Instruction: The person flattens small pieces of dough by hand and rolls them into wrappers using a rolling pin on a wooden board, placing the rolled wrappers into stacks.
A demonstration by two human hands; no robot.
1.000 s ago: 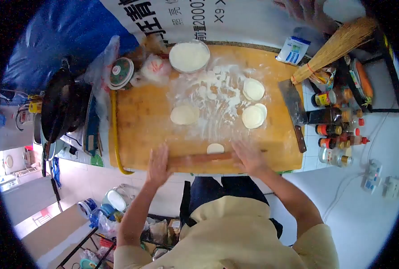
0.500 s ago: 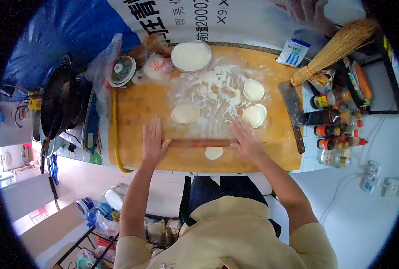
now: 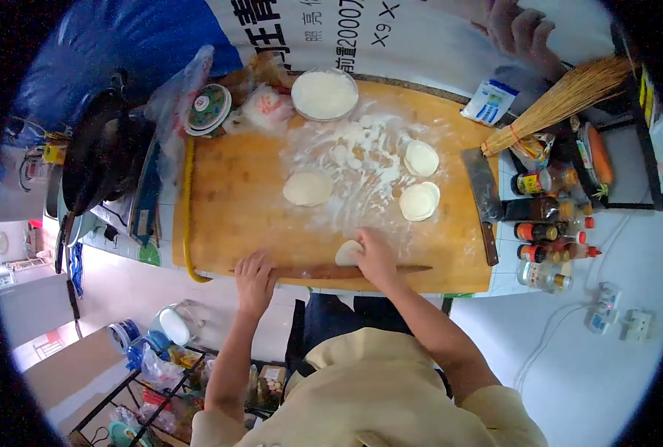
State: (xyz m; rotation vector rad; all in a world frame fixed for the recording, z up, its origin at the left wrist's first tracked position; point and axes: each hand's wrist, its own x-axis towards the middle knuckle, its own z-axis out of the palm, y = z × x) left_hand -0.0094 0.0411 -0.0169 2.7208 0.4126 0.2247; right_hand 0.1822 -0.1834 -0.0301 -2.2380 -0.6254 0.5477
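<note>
My left hand [image 3: 255, 279] lies over the left part of a wooden rolling pin [image 3: 316, 273], its fingers curved over the wood near the board's front edge. With its fingers closed, my right hand [image 3: 377, 261] pinches the right edge of a small round dough wrapper [image 3: 347, 254], just beyond the pin. The pin's tapered right end passes by my right wrist. Farther back on the floured wooden board [image 3: 231, 201] lie flat dough rounds: one pile [image 3: 308, 188] at left, and two piles at right, an upper one [image 3: 422, 158] and a lower one [image 3: 419, 202].
A bowl of flour [image 3: 325, 94] stands at the back beside a plastic bag [image 3: 267, 108] and a lidded tub [image 3: 209, 109]. A cleaver [image 3: 484, 194] lies along the right edge, near a straw broom [image 3: 555, 108] and several bottles [image 3: 540, 210]. A black wok [image 3: 93, 160] is at left.
The rolling pin has come nearer my body, with my left hand on it. My right hand has left the pin and taken hold of the small wrapper, now beyond the pin.
</note>
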